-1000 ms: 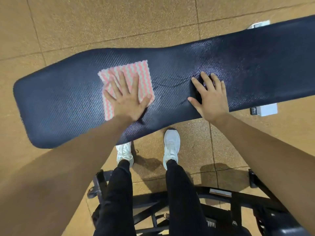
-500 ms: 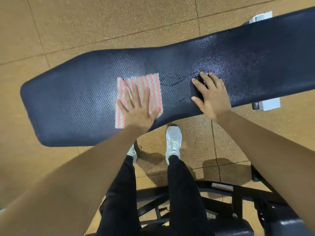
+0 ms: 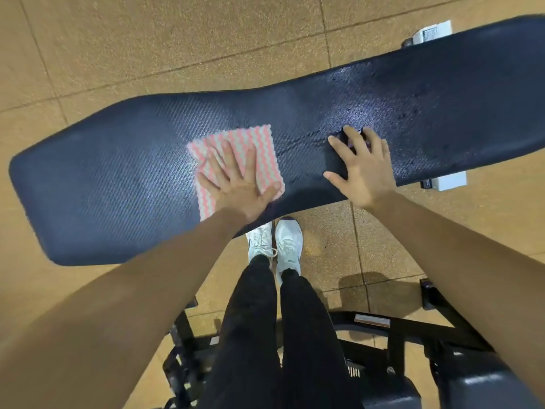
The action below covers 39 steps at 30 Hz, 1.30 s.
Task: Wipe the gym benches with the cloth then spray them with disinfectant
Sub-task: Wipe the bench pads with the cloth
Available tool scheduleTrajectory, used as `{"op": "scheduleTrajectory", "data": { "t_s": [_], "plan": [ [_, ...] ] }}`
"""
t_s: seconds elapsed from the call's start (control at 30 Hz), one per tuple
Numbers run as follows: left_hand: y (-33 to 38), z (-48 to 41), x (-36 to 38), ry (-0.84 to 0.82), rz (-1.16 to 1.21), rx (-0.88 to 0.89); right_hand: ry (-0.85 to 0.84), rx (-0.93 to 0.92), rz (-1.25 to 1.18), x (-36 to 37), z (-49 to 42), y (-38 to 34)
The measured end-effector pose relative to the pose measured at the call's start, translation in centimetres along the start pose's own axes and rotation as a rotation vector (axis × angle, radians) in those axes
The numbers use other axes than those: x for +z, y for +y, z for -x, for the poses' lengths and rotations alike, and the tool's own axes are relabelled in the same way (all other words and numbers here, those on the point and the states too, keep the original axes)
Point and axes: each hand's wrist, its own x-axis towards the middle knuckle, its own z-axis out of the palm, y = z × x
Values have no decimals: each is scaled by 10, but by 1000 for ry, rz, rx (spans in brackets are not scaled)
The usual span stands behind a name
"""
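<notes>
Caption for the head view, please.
Left hand presses pink-striped cloth flat on dark bench; right hand rests alongside.

Tan speckled floor tiles; two white sneakers side by side; black metal frame near them

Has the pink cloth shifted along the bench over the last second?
Yes. The cloth, pressed under the left hand, has slid rightward along the bench, away from its rounded end and nearer the right hand.
</notes>
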Motion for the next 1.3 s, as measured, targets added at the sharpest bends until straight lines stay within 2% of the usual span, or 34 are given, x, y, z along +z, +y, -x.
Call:
{"op": "scheduleTrajectory", "data": {
  "t_s": [0.13, 0.4, 0.57, 0.77, 0.9, 1.0, 1.07, 1.17, 1.3],
  "plan": [
    [14, -40, -28, 38, -21, 27, -10, 243, -85, 3, -8, 12],
    [15, -47, -29, 34, -47, 30, -51, 258, -66, 10, -12, 22],
    [17, -46, -25, 122, -83, 32, -45, 250, -69, 16, -13, 23],
    [77, -62, -26, 248, -147, 219, -16, 228, -69, 26, -14, 29],
    [99, -61, -15, 280, -130, 166, -36, 174, -135, 17, -12, 35],
    [92, -42, 2, 256, -133, 124, 70, 148, -196, 6, -6, 59],
    [91, -24, 19, 238, -105, 74, 92, 185, -168, 1, -6, 88],
    [95, 3, 44, 223, -79, -27, 39, 233, -87, -4, -14, 127],
    [99, 18, 58, 170, -66, -92, 38, 209, -22, 1, -20, 143]
  ]
}}
